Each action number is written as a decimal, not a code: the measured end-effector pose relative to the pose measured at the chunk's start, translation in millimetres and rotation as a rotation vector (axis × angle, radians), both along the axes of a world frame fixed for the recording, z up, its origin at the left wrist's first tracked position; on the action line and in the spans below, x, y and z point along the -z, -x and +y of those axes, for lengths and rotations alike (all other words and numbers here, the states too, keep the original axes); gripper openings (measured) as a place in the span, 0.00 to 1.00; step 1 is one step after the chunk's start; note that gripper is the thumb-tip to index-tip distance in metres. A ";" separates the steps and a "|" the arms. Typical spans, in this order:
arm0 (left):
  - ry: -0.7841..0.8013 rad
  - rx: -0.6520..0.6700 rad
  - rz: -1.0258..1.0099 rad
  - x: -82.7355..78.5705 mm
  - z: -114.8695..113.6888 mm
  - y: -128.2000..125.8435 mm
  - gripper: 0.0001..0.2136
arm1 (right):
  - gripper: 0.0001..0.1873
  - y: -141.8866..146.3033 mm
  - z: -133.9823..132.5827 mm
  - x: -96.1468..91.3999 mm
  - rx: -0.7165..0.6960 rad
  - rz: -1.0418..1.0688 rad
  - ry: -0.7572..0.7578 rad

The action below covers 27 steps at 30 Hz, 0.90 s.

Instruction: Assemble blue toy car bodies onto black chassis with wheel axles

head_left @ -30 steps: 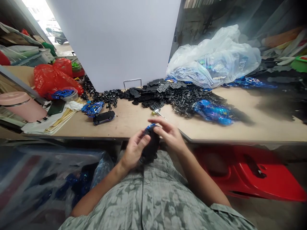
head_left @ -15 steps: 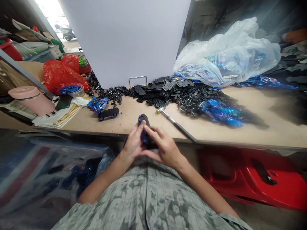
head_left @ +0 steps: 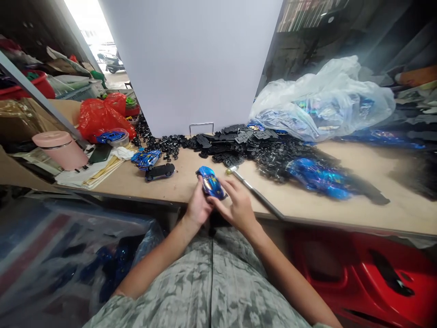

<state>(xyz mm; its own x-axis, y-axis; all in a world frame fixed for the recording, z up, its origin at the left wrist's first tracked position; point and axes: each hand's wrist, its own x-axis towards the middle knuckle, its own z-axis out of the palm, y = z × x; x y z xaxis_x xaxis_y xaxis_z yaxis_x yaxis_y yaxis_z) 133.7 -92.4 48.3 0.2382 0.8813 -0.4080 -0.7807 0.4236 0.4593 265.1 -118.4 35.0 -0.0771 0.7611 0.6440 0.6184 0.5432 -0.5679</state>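
Observation:
A shiny blue toy car [head_left: 210,182] is held between my two hands above the table's front edge, its painted top facing up. My left hand [head_left: 199,202] grips it from the left and below. From the right, my right hand [head_left: 238,207] closes on its near end with thumb and fingers. A hammer [head_left: 254,189] lies to the right of the hands, its head toward the back. Left of them rest an upturned toy car [head_left: 160,172], black underside up, and blue toy cars [head_left: 146,158] behind it.
Piles of black chassis plates [head_left: 225,145] and small wheel parts [head_left: 273,161] spread along the back. Blue car bodies [head_left: 319,175] and a white plastic bag [head_left: 327,100] are at right. A pink container [head_left: 61,150] stands at left. Below are a red stool [head_left: 358,273] and a clear plastic bag [head_left: 51,255].
The toy car in my hands has been turned over from its dark underside to its shiny blue top. The view has shifted, so the table sits slightly lower.

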 end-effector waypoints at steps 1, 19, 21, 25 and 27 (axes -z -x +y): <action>0.000 -0.010 -0.001 2.5 0.2 -1.2 0.21 | 0.26 1.3 2.5 -0.4 -0.015 -0.042 0.021; 0.025 0.044 -0.150 7.8 1.0 40.3 0.29 | 0.21 -30.9 36.1 27.9 0.193 -0.222 -0.086; 0.034 0.088 -0.110 3.8 -3.6 40.9 0.29 | 0.19 -27.2 33.4 26.8 0.118 -0.241 -0.124; 0.049 0.161 -0.033 -1.3 -13.6 36.1 0.28 | 0.14 -18.8 32.5 14.1 -0.061 -0.069 -0.094; 0.042 0.183 -0.008 -2.2 -17.5 32.2 0.28 | 0.11 -16.9 35.0 9.4 -0.141 -0.034 -0.047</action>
